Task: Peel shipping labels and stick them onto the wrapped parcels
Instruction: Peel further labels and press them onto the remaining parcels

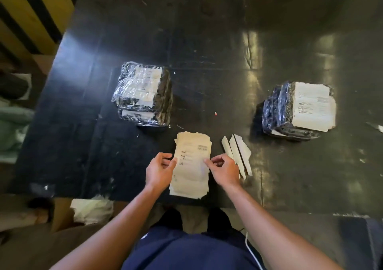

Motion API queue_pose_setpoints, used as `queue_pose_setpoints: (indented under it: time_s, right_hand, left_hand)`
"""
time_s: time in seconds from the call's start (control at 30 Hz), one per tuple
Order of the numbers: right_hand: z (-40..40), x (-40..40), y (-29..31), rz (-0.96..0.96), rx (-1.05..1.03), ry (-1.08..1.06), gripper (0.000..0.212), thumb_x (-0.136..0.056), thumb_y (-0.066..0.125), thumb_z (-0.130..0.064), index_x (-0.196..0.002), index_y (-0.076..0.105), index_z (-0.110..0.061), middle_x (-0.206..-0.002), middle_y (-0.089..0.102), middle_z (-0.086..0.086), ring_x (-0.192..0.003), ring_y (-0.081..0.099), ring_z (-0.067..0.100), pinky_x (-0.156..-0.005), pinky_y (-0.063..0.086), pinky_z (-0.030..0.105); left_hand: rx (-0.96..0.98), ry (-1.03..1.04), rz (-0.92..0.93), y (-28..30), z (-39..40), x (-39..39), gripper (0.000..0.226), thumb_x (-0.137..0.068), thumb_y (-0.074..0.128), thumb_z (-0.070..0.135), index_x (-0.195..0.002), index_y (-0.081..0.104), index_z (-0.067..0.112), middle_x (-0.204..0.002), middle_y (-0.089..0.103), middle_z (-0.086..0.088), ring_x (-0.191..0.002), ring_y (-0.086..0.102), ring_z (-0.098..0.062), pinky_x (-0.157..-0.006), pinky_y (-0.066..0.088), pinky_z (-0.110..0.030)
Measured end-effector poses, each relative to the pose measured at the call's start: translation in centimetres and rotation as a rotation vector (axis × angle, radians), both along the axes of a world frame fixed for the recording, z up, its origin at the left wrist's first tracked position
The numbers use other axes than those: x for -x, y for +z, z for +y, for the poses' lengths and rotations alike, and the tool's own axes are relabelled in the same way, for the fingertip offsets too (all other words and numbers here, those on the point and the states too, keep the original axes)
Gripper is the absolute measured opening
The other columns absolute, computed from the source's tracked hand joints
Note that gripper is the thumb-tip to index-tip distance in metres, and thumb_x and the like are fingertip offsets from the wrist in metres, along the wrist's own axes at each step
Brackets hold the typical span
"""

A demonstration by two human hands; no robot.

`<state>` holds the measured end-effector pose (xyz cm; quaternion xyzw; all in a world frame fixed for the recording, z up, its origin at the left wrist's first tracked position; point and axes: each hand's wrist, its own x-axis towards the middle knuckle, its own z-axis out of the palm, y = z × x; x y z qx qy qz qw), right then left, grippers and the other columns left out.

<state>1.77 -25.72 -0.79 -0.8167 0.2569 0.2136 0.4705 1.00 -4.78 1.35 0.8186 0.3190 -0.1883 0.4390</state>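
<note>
I pinched the top sheet of the cream paper label stack (191, 164) with my left hand (159, 171) and right hand (224, 169), ready to peel; the clear-wrapped dark parcels (144, 94) waited at eleven o'clock.

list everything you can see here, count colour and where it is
black worktable: one, black, scuffed, fills the view
stack of clear-wrapped dark parcels: one, small white labels, centre left
stack of wrapped dark parcels with a big label: one, off-white label on top, right
pile of off-white shipping label sheets: one, near edge
peeled backing strips: several, off-white, right of the pile
left hand: pinching the top sheet's left edge
right hand: pinching its right edge
</note>
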Motion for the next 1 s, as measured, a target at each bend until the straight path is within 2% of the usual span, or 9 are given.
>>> queue_pose_setpoints:
  time_s: [0.1, 0.23, 0.33, 0.47, 0.67, 0.73, 0.83, 0.9, 1.0]
  right_hand:
    - [1.3, -0.1, -0.7, 0.034, -0.005, -0.094, 0.036, -0.082, 0.086, -0.047, -0.093, 0.069, -0.018, -0.09, 0.069, -0.009, -0.083, 0.063, 0.007, -0.073, 0.048, 0.028]
    - [1.7, -0.4, -1.3, 0.091, -0.03, -0.16, 0.028, -0.082, 0.088, -0.037, -0.086, 0.071, -0.015, -0.094, 0.073, -0.001, -0.09, 0.067, 0.017, -0.082, 0.052, 0.034]
    - [1.5, -0.5, -1.5, 0.131, -0.097, -0.18, 0.021, -0.085, 0.087, -0.029, -0.085, 0.072, -0.013, -0.099, 0.074, 0.003, -0.097, 0.069, 0.023, -0.085, 0.054, 0.035]
    - [0.5, -0.3, -1.2, 0.136, -0.139, -0.163, 0.014, -0.091, 0.081, -0.022, -0.091, 0.074, -0.01, -0.107, 0.074, 0.004, -0.103, 0.069, 0.024, -0.072, 0.049, 0.025]
    - [-1.6, 0.7, 0.5, 0.085, -0.205, -0.186, 0.001, -0.097, 0.073, -0.018, -0.097, 0.074, -0.017, -0.109, 0.074, -0.003, -0.107, 0.067, 0.019, -0.096, 0.057, 0.04]
    - [-2.4, 0.9, 1.6, 0.047, -0.253, -0.171, 0.003, -0.097, 0.073, -0.017, -0.095, 0.076, -0.015, -0.108, 0.077, -0.002, -0.107, 0.07, 0.022, -0.094, 0.059, 0.04]
    - [-2.8, 1.0, 4.0, -0.03, -0.33, -0.124, 0.007, -0.097, 0.074, -0.018, -0.094, 0.076, -0.012, -0.11, 0.078, 0.0, -0.108, 0.07, 0.024, -0.079, 0.055, 0.03]
    - [-2.7, 0.9, 5.7, -0.075, -0.374, -0.071, 0.01, -0.097, 0.074, -0.018, -0.092, 0.074, -0.01, -0.111, 0.078, -0.001, -0.11, 0.069, 0.023, -0.086, 0.057, 0.033]
    - [-2.4, 0.8, 7.8, -0.124, -0.439, -0.005, 0.007, -0.096, 0.074, -0.015, -0.093, 0.075, -0.008, -0.109, 0.08, -0.003, -0.112, 0.072, 0.021, -0.098, 0.059, 0.044]
  left_hand:
    - [0.024, -0.047, 0.04, -0.9, 0.0, 0.1, 0.021, -0.095, 0.076, 0.03, -0.113, 0.066, 0.023, -0.104, 0.072, 0.005, -0.09, 0.07, -0.008, -0.079, 0.063, -0.033]
    - [0.016, -0.093, 0.07, -1.1, 0.1, -0.3, 0.027, -0.092, 0.081, 0.025, -0.113, 0.065, 0.024, -0.104, 0.071, 0.005, -0.089, 0.07, -0.009, -0.065, 0.056, -0.023]
    - [0.008, -0.093, 0.071, -1.1, 0.1, -0.6, 0.027, -0.093, 0.078, 0.035, -0.114, 0.064, 0.024, -0.104, 0.072, 0.006, -0.089, 0.071, -0.011, -0.07, 0.061, -0.028]
    - [-0.005, -0.102, 0.088, -1.4, 0.3, -0.9, 0.025, -0.096, 0.075, 0.035, -0.115, 0.065, 0.023, -0.103, 0.071, 0.006, -0.087, 0.068, -0.009, -0.073, 0.058, -0.028]
    - [-0.064, -0.098, 0.032, -0.6, 0.3, -0.9, 0.027, -0.095, 0.075, 0.037, -0.116, 0.063, 0.025, -0.105, 0.07, 0.007, -0.09, 0.067, -0.009, -0.067, 0.05, -0.022]
    - [-0.061, -0.079, -0.044, 0.1, 0.3, -0.9, 0.023, -0.096, 0.074, 0.038, -0.113, 0.064, 0.026, -0.104, 0.069, 0.007, -0.088, 0.068, -0.009, -0.072, 0.054, -0.024]
    - [0.057, -0.076, -0.104, 1.8, 0.1, -0.9, 0.018, -0.098, 0.071, 0.039, -0.111, 0.069, 0.026, -0.103, 0.07, 0.01, -0.091, 0.067, -0.007, -0.078, 0.057, -0.024]
    - [0.19, -0.105, -0.094, 3.3, 0.1, -1.0, 0.021, -0.1, 0.067, 0.041, -0.116, 0.069, 0.027, -0.108, 0.071, 0.011, -0.1, 0.068, -0.009, -0.079, 0.054, -0.023]
    - [0.511, -0.083, -0.035, 6.3, -0.2, -1.5, 0.038, -0.099, 0.061, 0.05, -0.126, 0.066, 0.024, -0.123, 0.073, 0.004, -0.115, 0.068, -0.017, -0.095, 0.056, -0.036]
